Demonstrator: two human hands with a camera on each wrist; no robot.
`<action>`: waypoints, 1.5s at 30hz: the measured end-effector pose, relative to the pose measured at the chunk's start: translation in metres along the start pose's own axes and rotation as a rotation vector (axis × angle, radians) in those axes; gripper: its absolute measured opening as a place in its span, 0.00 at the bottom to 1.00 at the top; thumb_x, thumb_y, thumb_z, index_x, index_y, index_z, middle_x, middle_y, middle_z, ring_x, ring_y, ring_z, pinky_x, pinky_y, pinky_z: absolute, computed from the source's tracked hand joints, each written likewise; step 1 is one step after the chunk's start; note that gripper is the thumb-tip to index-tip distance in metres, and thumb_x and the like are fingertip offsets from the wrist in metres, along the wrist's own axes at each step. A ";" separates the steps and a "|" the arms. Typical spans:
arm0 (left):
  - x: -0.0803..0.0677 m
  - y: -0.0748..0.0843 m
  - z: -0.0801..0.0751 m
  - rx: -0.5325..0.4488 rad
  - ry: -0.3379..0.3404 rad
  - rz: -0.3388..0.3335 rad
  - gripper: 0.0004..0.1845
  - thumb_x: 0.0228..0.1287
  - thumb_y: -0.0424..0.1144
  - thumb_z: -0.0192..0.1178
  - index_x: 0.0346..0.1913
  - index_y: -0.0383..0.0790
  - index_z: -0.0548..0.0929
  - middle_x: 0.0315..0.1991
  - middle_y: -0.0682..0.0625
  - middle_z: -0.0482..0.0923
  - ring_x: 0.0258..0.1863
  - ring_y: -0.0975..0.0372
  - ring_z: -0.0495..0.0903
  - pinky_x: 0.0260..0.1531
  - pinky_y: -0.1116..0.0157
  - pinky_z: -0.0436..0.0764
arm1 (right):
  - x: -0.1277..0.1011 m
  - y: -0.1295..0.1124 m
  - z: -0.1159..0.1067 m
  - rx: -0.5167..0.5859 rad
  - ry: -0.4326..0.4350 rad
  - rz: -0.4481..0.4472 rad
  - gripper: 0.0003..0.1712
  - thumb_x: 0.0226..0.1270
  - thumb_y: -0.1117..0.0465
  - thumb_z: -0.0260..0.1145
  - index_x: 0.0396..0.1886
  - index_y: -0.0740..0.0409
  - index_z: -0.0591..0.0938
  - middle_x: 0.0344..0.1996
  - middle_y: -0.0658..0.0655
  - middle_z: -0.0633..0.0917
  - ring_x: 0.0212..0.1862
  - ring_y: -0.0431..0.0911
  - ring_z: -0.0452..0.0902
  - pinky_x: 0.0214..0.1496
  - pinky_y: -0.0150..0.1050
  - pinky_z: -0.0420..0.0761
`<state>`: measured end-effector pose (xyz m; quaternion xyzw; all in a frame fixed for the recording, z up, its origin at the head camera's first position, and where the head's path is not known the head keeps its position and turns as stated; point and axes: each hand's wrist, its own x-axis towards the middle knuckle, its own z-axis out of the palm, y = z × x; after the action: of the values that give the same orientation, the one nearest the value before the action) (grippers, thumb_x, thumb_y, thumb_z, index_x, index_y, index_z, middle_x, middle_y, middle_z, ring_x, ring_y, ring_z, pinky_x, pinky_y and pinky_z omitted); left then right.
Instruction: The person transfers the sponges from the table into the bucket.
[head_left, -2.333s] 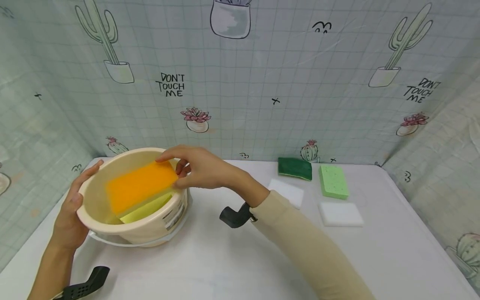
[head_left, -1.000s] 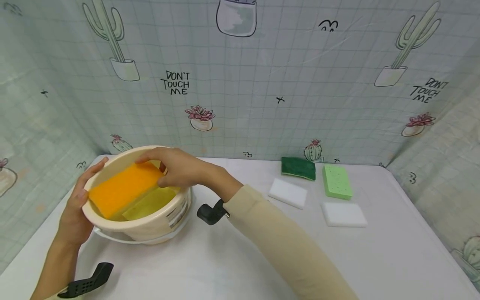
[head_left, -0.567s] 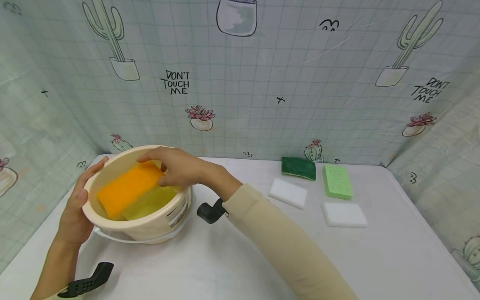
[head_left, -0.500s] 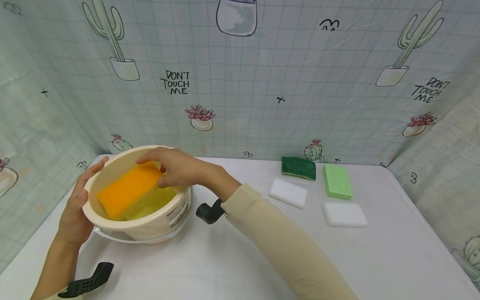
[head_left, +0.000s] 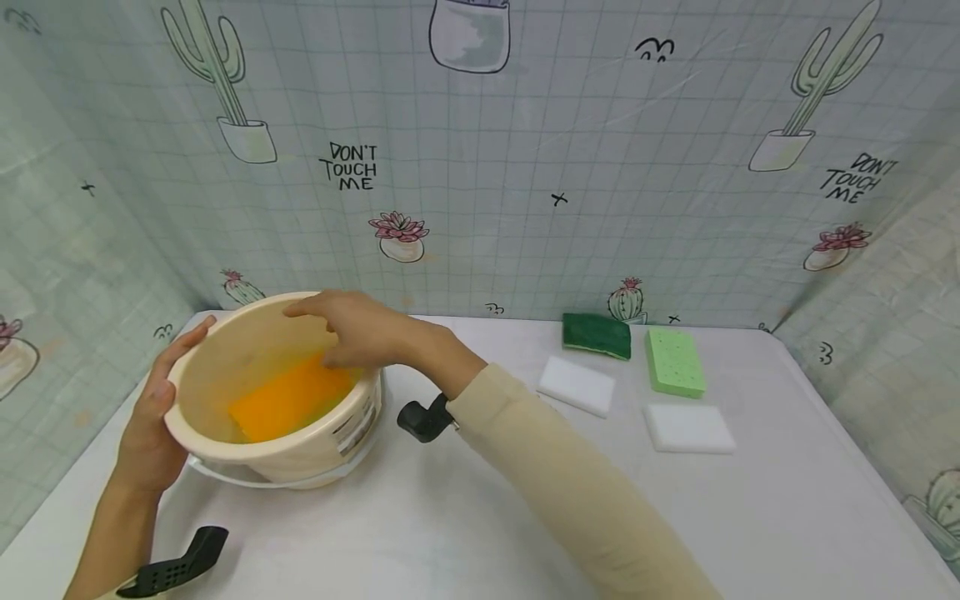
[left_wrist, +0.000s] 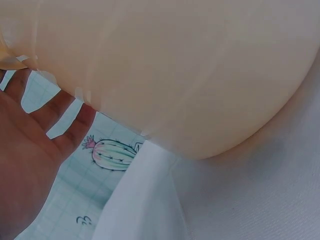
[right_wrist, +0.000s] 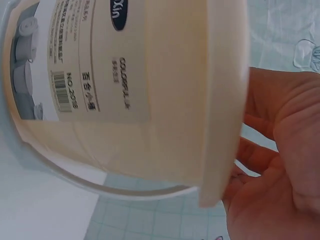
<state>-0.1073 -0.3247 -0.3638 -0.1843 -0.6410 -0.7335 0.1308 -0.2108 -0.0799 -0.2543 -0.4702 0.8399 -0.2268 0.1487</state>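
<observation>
A cream bucket [head_left: 217, 375] stands at the left, its mouth facing me. My left hand [head_left: 150, 425] holds its left side, thumb and fingers spread along the outside of the rim; in the left wrist view that hand [left_wrist: 30, 145] lies against the wall. Down inside the bucket rests an orange sponge [head_left: 281, 404]. Over the right rim reaches my right hand [head_left: 360, 329], index finger stretched out above the sponge and thumb close over its upper edge. The right wrist view shows this hand [right_wrist: 285, 150] beside the rim, fingertips hidden behind it.
At the right of the white table [head_left: 480, 517] lie a dark green scouring pad [head_left: 596, 336], a light green sponge [head_left: 675, 362] and two white sponges, one nearer the middle [head_left: 576, 386] and one farther right [head_left: 688, 429]. A patterned curtain [head_left: 480, 167] hangs behind. The bucket's white handle [head_left: 277, 483] hangs in front.
The orange sponge has left my right hand's grip and dropped deeper into the bucket, over the yellow-green sponge seen there earlier. My right fingers have spread. The left hand keeps its place.
</observation>
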 end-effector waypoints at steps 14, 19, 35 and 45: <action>-0.001 -0.002 -0.004 -0.057 0.000 0.007 0.30 0.71 0.39 0.36 0.74 0.41 0.53 0.72 0.47 0.49 0.62 0.59 0.61 0.52 0.71 0.72 | -0.062 0.031 -0.014 0.110 0.261 -0.092 0.31 0.64 0.67 0.62 0.68 0.54 0.69 0.64 0.51 0.71 0.51 0.43 0.71 0.47 0.28 0.75; 0.002 -0.002 -0.003 -0.049 -0.008 0.011 0.30 0.71 0.39 0.36 0.74 0.40 0.53 0.72 0.46 0.49 0.62 0.58 0.61 0.52 0.71 0.72 | -0.089 0.050 -0.015 0.093 0.333 -0.089 0.31 0.64 0.64 0.64 0.67 0.53 0.70 0.62 0.49 0.73 0.49 0.41 0.70 0.48 0.29 0.76; 0.004 -0.001 -0.002 -0.017 -0.001 -0.004 0.30 0.70 0.41 0.37 0.74 0.41 0.54 0.73 0.46 0.48 0.63 0.59 0.61 0.54 0.71 0.71 | -0.163 0.107 -0.005 0.078 0.461 -0.067 0.30 0.64 0.64 0.65 0.66 0.51 0.71 0.61 0.48 0.73 0.49 0.40 0.73 0.49 0.36 0.77; 0.001 0.000 -0.002 -0.029 0.002 -0.005 0.30 0.70 0.40 0.39 0.74 0.41 0.54 0.73 0.46 0.47 0.63 0.60 0.61 0.53 0.70 0.71 | -0.208 0.140 0.005 0.142 0.588 0.027 0.29 0.65 0.64 0.66 0.66 0.49 0.72 0.57 0.48 0.75 0.48 0.42 0.74 0.48 0.38 0.77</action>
<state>-0.1083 -0.3267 -0.3633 -0.1840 -0.6305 -0.7433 0.1271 -0.2029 0.1611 -0.3237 -0.3617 0.8350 -0.4096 -0.0655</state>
